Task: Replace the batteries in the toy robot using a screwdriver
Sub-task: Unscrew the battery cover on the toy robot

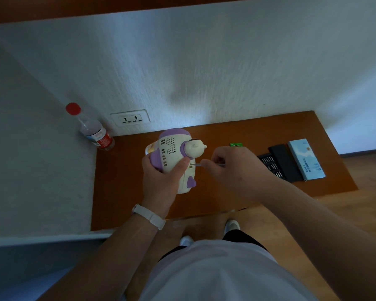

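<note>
Bottle [97, 135] blocks L corner; bit case [282, 164], box [306, 159] crowd R; desk [122, 192] front open

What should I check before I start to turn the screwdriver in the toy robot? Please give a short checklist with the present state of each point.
1. Toy robot held steady: the left hand grips its body. Ok.
2. Screwdriver held: the right hand pinches it. Ok.
3. Tip seated in the screw: the tip meets the toy's back, but the screw head is too small to see. Cannot tell.
4. Spare batteries near: a green pack lies on the table; its contents are unreadable. Cannot tell.
5. Other bits near: the bit set lies open beside the right hand. Ok.
</note>
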A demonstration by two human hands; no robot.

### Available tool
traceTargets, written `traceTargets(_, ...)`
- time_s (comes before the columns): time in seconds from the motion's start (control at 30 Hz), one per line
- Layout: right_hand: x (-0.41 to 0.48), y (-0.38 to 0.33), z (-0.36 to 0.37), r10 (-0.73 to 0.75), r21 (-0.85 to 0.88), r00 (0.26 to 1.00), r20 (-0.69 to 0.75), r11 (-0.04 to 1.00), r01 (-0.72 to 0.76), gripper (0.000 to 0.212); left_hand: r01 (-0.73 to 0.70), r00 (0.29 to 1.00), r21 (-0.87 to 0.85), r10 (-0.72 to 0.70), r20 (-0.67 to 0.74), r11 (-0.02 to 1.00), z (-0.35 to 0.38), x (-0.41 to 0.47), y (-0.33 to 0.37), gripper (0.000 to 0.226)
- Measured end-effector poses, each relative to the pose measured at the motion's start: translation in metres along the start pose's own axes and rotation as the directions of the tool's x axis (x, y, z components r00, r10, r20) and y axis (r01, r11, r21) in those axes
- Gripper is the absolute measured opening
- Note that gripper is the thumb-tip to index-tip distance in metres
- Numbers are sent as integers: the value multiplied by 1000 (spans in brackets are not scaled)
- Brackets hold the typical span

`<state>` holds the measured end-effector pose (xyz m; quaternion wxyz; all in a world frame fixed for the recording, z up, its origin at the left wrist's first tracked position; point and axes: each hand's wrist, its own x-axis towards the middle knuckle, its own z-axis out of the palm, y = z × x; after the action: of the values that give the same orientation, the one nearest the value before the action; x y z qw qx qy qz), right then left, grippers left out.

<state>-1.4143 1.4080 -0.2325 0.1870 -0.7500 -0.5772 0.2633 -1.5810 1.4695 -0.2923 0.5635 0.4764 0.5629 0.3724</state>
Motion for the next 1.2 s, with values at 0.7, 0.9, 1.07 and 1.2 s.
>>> traceTargets(0.7, -10, 17, 0, 40, -15, 999, 17, 999, -40, 34, -9, 999, 12, 8, 38, 1000, 15, -6, 1, 65)
traceTargets(0.9, -13, 21, -5, 53, 34, 998, 22, 998, -53, 20, -5, 999, 15, 4, 51, 1000, 21, -7, 0, 66)
traceTargets(1.07, -15, 25, -3, 70, -19, 998, -2, 997, -70, 38, -8, 998, 17, 7, 64, 1000, 26, -9, 0, 67)
traceTargets(1.2, -16, 30, -5, 76, -31, 997, -10, 997, -77, 31, 2, 997, 14, -3, 73, 1000, 30, -9, -1, 67)
